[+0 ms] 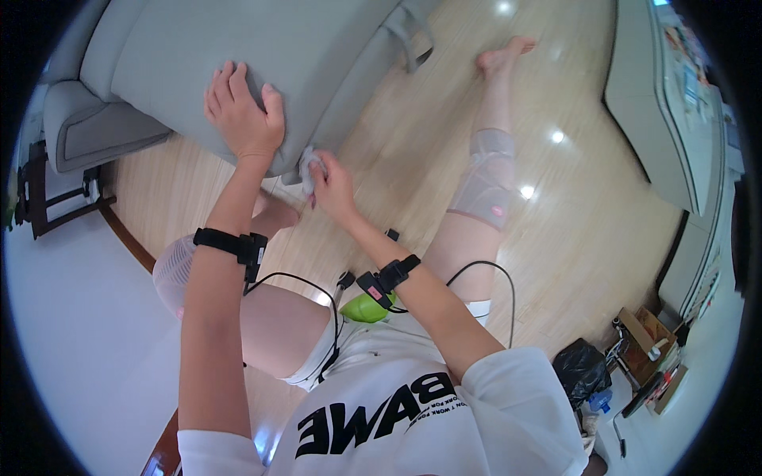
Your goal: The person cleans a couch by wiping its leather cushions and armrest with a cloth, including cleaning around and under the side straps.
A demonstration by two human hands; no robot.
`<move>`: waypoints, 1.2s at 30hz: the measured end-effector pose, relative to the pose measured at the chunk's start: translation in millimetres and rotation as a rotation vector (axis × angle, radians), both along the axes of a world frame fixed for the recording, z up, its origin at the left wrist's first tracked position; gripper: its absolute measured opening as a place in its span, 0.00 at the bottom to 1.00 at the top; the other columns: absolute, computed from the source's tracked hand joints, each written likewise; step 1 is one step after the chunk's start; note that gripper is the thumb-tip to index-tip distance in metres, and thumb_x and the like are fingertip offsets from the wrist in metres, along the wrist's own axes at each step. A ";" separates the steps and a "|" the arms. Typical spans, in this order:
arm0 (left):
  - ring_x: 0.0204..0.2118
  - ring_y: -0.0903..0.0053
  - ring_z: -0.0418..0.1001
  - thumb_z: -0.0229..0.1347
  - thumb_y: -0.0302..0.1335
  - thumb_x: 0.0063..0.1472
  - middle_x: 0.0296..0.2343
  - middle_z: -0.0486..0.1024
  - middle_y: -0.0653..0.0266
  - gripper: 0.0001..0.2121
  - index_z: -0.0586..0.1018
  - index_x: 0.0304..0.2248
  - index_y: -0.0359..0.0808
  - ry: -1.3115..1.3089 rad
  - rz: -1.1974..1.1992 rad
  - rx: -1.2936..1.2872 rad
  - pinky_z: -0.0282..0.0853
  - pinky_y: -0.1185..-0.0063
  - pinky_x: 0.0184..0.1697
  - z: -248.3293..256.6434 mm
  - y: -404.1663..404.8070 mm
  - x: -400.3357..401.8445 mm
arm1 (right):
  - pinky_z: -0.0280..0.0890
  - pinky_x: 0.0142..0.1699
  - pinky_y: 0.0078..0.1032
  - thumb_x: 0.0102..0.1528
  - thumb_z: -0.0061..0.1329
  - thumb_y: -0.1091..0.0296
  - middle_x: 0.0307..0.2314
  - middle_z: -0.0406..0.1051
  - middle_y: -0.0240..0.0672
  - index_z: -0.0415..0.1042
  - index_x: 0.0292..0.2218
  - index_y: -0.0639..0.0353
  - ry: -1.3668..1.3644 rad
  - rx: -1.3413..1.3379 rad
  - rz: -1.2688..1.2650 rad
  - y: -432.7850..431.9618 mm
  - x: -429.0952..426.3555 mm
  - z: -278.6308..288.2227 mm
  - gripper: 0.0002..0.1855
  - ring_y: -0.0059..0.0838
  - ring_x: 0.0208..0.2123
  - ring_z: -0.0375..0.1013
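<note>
My left hand [247, 116] lies palm down on the grey upholstered sofa seat [196, 41], near its corner, fingers apart and holding nothing. Lower right of it, my right hand [334, 187] grips a crumpled light grey cloth [309, 171] against the lower corner of the sofa. Part of the cloth is hidden by the fingers. Both forearms wear black straps [223, 241] with small black devices and cables. A bright green rounded object [364, 308] sits at my lap, partly behind the right forearm device.
A low cabinet [640, 107] stands at the right. Grey fabric loops [411, 44] hang from the sofa's side. A black plastic bag [582, 369] and a cardboard box [649, 339] stand at the lower right, a dark wooden frame [41, 196] at the left. My bare legs rest on the wood-look floor [405, 125].
</note>
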State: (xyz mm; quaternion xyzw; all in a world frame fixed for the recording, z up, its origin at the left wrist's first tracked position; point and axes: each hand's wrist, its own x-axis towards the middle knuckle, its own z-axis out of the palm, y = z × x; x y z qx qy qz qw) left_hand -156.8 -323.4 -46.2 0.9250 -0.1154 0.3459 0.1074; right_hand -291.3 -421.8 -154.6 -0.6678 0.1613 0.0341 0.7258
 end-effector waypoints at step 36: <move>0.38 0.81 0.72 0.67 0.30 0.51 0.35 0.77 0.68 0.16 0.78 0.38 0.36 0.566 0.371 -2.076 0.64 0.78 0.41 -126.1 -276.6 142.0 | 0.62 0.37 0.20 0.62 0.41 0.65 0.31 0.70 0.28 0.71 0.40 0.64 -0.049 0.281 -0.388 -249.4 295.9 223.6 0.12 0.18 0.33 0.66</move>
